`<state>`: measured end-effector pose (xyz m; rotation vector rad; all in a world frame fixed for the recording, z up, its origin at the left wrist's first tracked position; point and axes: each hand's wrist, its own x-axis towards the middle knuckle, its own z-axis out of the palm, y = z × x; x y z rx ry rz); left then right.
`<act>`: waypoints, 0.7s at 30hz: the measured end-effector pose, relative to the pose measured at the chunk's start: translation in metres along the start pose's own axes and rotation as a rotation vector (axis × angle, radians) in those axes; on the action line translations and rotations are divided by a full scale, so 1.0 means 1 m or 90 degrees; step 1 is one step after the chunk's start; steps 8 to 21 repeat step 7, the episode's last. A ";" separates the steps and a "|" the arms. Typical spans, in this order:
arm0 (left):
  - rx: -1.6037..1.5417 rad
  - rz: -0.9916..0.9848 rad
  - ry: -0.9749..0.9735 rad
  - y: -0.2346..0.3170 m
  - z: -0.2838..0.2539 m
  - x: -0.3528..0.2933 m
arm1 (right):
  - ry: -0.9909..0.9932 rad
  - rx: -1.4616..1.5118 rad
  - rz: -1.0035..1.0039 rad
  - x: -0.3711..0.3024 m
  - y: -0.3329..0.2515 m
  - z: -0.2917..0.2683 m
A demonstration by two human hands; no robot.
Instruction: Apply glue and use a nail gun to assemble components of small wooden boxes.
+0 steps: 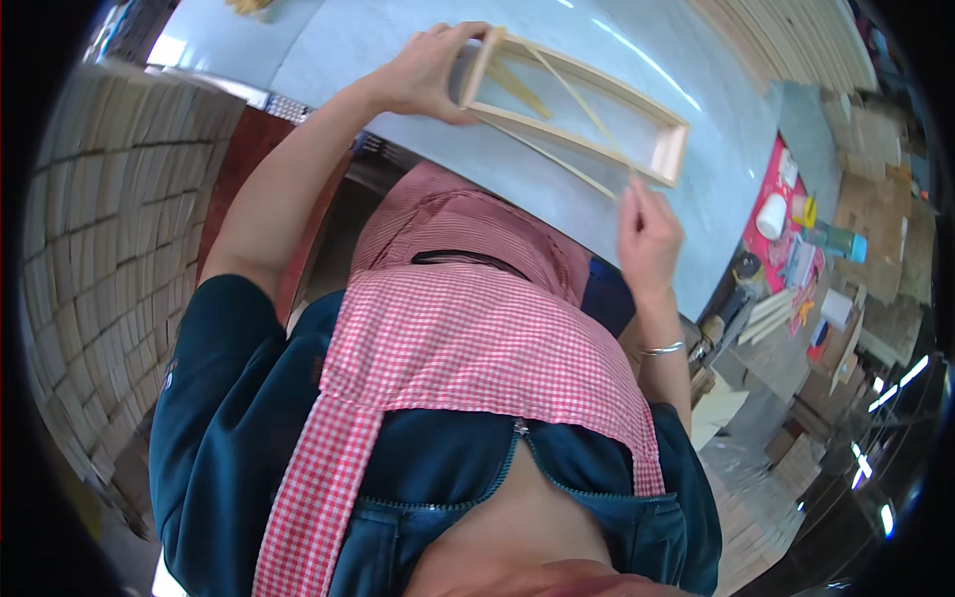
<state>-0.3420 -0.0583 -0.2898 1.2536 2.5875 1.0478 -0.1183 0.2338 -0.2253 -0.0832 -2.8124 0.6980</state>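
A long, narrow wooden frame [587, 146] lies at a slant on the pale tabletop. My left hand [435, 73] grips its left end, thumb on the near side and fingers on the far side. Two thin pale-yellow strands, which look like one stretched rubber band [569, 88], run from the frame's left part and converge at my right hand [650, 234]. The fingers of that hand are pinched at the near right corner, slightly blurred. More yellow strands [517, 88] show at the frame's left end.
The pale table [731, 109] has a yellow bundle [247, 5] at its far left. Stacked wooden pieces [109, 249] stand at left. Wooden strips [796, 40] lie far right. A white cup [771, 216] and a bottle [841, 242] sit on the red surface at right.
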 end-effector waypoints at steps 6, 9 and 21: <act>-0.032 -0.039 -0.028 0.000 -0.001 -0.004 | -0.049 -0.063 0.124 0.019 0.090 -0.042; -0.031 -0.036 -0.027 0.001 0.001 -0.002 | -0.081 -0.044 0.106 0.027 0.100 -0.041; -0.031 -0.036 -0.027 0.001 0.001 -0.002 | -0.081 -0.044 0.106 0.027 0.100 -0.041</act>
